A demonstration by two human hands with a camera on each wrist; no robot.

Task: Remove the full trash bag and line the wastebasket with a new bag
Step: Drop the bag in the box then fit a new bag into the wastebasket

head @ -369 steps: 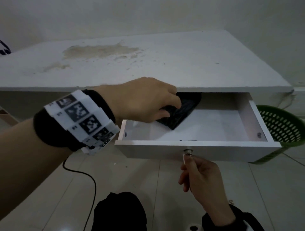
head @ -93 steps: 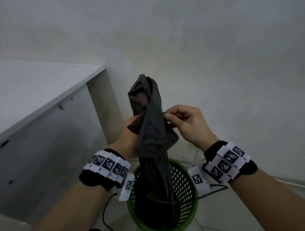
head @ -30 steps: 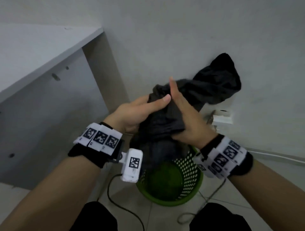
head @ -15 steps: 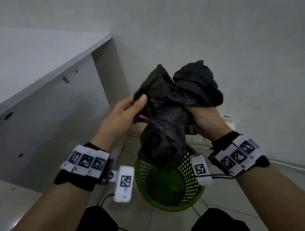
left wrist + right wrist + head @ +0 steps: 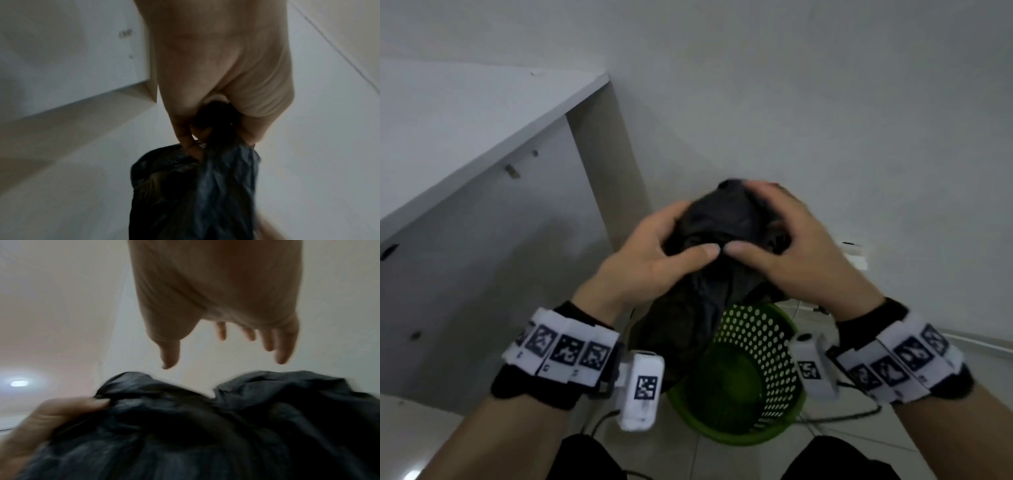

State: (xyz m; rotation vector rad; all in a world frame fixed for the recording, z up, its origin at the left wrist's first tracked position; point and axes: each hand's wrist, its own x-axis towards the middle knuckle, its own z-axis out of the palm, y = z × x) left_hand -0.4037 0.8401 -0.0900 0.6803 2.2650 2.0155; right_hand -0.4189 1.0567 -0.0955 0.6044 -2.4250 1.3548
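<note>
Bag (image 5: 722,222) now bunched at frame centre above the green wastebasket (image 5: 763,346), no longer flung out to the right. I have left hand (image 5: 654,260) gripping a gathered fold; right hand (image 5: 791,246) spread over the top. Mouth unopened; lining not started.

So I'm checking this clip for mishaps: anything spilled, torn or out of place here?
Nothing stands out. The black bag is bunched between the left hand and right hand above the green wastebasket, which stands upright, unlined and looks empty. No spill or tear shows, though blur hides fine detail.
</note>
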